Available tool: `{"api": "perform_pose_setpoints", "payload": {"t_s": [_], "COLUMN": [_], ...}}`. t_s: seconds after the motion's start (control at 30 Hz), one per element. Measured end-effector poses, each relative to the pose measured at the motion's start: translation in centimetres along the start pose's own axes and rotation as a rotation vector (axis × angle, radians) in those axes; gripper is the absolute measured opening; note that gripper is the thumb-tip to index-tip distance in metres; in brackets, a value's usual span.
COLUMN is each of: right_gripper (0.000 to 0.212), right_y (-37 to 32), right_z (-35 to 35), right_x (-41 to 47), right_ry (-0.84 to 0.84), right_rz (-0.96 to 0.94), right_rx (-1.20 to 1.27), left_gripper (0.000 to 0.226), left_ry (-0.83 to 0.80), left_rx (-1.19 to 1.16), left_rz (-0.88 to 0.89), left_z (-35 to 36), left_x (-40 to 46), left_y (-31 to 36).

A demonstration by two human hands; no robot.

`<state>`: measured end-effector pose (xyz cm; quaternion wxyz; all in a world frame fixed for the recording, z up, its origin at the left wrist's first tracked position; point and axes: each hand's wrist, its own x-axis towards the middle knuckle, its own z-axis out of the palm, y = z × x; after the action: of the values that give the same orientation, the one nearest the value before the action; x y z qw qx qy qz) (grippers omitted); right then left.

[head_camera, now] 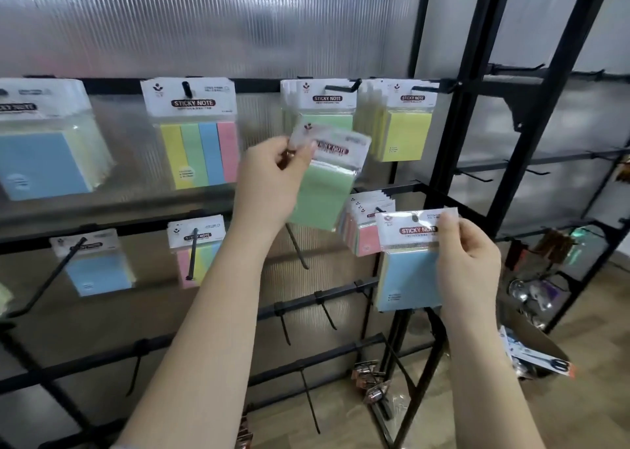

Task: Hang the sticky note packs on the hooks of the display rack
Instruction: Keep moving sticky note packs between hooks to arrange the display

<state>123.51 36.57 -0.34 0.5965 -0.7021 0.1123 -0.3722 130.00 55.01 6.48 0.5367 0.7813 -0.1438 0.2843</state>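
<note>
A green sticky note pack [324,189] is pinched at its header card by the left hand [272,179] and is held tilted, just below the green packs [320,107] hung on a top-row hook [342,87] of the display rack [453,162]. A blue sticky note pack [409,271] is gripped at its header's right edge by the right hand [470,261], just right of the pink packs [366,230] hung on the rack's second row. A four-colour pack [197,135] is hung to the left of the green packs.
</note>
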Motion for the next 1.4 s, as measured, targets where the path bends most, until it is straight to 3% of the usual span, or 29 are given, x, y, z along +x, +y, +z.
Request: {"api": "perform_pose_setpoints", "payload": {"t_s": [0.13,0.4,0.97,1.17,1.4], "right_gripper": [0.046,0.047,0.046,0.042,0.046], "right_y": [0.3,0.3,0.8,0.3,-0.7], "right_z": [-0.4,-1.0,0.7,1.3,2.2], "right_x": [1.1,3.5,7.1,7.6,7.7], "right_ry": [-0.023,-0.083,-0.249,-0.313,-0.339], "right_rz": [-0.006,-0.019,-0.081,-0.093,-0.108], "right_rx": [0.007,0.043,0.115,0.119,0.142], "left_gripper": [0.041,0.038,0.039,0.032,0.042], "left_ry": [0.113,0.22,0.323,0.343,0.373], "left_rx": [-0.078,-0.11,-0.099,0.051,0.255], "left_rz": [0.078,0.172,0.103,0.022,-0.039], "left_z": [1.8,4.6,6.1,6.2,6.1], "left_x": [2.2,4.8,6.0,7.3,9.8], "left_y": [1.5,2.4,1.0,0.2,-1.6]}}
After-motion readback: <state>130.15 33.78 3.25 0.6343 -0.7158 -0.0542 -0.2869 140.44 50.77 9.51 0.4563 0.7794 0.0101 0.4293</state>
